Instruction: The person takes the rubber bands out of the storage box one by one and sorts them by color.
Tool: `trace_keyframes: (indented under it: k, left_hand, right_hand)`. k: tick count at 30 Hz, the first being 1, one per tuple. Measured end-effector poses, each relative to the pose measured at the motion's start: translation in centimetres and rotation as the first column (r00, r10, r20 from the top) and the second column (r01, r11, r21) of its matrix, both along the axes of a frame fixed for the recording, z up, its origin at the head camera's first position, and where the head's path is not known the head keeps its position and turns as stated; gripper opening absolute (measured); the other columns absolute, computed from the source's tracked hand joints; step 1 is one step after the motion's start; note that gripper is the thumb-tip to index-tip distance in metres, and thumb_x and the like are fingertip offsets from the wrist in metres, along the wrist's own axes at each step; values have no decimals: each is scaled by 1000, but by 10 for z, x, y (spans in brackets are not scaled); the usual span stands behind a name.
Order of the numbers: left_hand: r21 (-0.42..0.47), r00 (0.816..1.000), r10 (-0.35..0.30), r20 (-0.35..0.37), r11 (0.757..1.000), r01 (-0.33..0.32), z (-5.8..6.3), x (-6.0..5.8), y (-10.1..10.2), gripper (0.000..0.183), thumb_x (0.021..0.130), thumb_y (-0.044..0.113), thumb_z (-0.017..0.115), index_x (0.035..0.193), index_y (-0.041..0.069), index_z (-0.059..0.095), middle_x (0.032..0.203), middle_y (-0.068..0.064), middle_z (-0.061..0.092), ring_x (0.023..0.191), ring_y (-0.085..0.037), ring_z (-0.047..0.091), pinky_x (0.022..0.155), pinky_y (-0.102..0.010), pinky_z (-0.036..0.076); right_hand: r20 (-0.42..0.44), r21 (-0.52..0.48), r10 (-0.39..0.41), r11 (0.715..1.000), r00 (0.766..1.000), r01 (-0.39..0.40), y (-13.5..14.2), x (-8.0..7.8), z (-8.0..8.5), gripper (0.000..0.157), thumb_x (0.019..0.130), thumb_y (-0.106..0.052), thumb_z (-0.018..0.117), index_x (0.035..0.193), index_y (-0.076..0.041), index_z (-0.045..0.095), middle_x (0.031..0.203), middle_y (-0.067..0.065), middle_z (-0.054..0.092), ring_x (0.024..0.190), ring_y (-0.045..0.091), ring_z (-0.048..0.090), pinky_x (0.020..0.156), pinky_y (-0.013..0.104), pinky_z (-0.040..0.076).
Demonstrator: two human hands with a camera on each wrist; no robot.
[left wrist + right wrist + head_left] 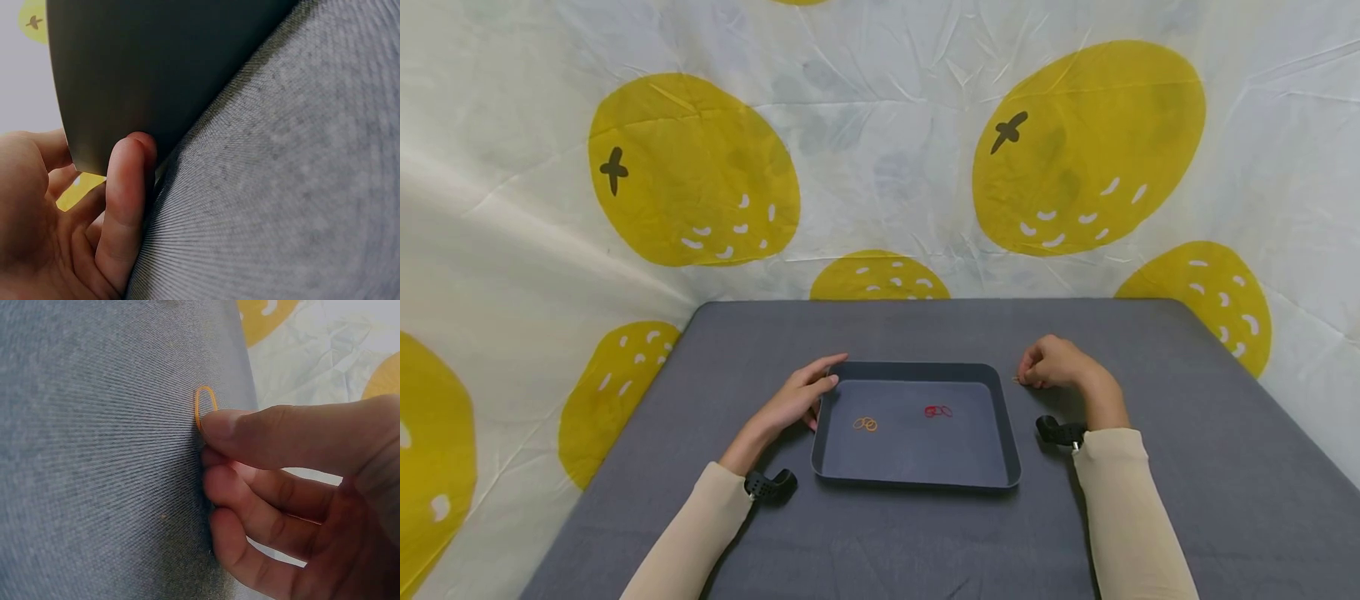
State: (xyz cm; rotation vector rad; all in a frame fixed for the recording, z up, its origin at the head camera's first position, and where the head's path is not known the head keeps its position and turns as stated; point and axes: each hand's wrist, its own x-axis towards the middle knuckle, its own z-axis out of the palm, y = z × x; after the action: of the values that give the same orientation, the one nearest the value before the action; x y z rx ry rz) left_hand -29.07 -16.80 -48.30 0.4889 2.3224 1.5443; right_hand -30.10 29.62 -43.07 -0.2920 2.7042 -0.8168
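A dark grey tray lies on the table with a little cluster of orange rubber bands and another of red rubber bands inside it. My left hand holds the tray at its far left corner, the thumb over the rim and other fingers along the outer wall. In the left wrist view, fingertips rest against the wall's outside, low by the cloth. To the right of the tray, my right hand pinches an orange rubber band between thumb and fingers, close to the tabletop.
Grey cloth covers the table. A white curtain printed with yellow fruit hangs behind and along the sides. Each wrist wears a black camera band, the left one near the tray's front left corner.
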Motion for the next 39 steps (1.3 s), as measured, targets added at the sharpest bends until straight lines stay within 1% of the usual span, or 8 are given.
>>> trace_keyframes:
  k: [4, 9, 11, 16, 22, 29, 39]
  left_hand:
    - [2, 1000, 1, 1, 1000, -1, 0, 0, 0, 50, 109, 35, 52, 158, 32, 43, 97, -17, 57, 49, -18, 54, 47, -41, 59]
    - [-1, 1000, 7, -6, 1000, -7, 0, 0, 0, 50, 109, 34, 53, 158, 34, 43, 105, -19, 62, 50, -18, 55, 47, -41, 59]
    - [-2, 1000, 10, -12, 1000, -10, 0, 0, 0, 49, 109, 33, 53, 157, 35, 44, 110, -17, 64, 50, -18, 55, 47, -41, 59]
    - [-4, 1000, 15, -17, 1000, -15, 0, 0, 0, 49, 109, 33, 52, 157, 35, 44, 110, -18, 64, 49, -18, 54, 47, -41, 59]
    - [-6, 999, 29, -17, 1000, -29, 0, 0, 1, 48, 109, 32, 53, 156, 36, 45, 109, -17, 65, 48, -17, 54, 47, -39, 58]
    - [-3, 999, 28, -19, 1000, -28, 0, 0, 1, 49, 109, 31, 54, 157, 32, 45, 93, -16, 61, 48, -18, 54, 47, -41, 58]
    - [0, 999, 28, -23, 1000, -28, -1, 0, 1, 49, 109, 31, 54, 157, 31, 45, 95, -16, 62, 48, -18, 54, 46, -41, 58]
  right_hand:
    - [10, -8, -1, 1000, 1000, 1, -1, 1, 1, 8, 90, -8, 72, 87, -1, 74, 79, 5, 68, 73, 17, 60, 64, 28, 52]
    - [14, -4, 2, 1000, 1000, -2, -2, 1, 1, 7, 90, -7, 71, 88, -1, 74, 80, 6, 69, 73, 16, 60, 64, 29, 52]
    - [14, -3, 1, 1000, 1000, -1, -2, 1, 1, 6, 90, -7, 71, 89, -1, 74, 80, 6, 69, 73, 16, 60, 64, 29, 52]
    - [3, 7, 5, 1000, 1000, -5, -2, 0, 1, 7, 90, -7, 71, 89, -1, 74, 79, 6, 68, 72, 16, 59, 63, 28, 52]
    - [6, 20, -5, 1000, 1000, 5, -4, 0, 3, 8, 92, -9, 71, 89, -2, 73, 78, 6, 67, 71, 16, 59, 62, 27, 51]
    - [4, 14, 8, 1000, 1000, -8, -4, 1, 2, 9, 92, -9, 71, 91, -1, 73, 79, 6, 67, 72, 17, 59, 62, 29, 51]
    - [9, 11, 5, 1000, 1000, -6, -4, 1, 2, 8, 91, -8, 71, 92, -1, 73, 79, 6, 67, 72, 16, 60, 63, 28, 51]
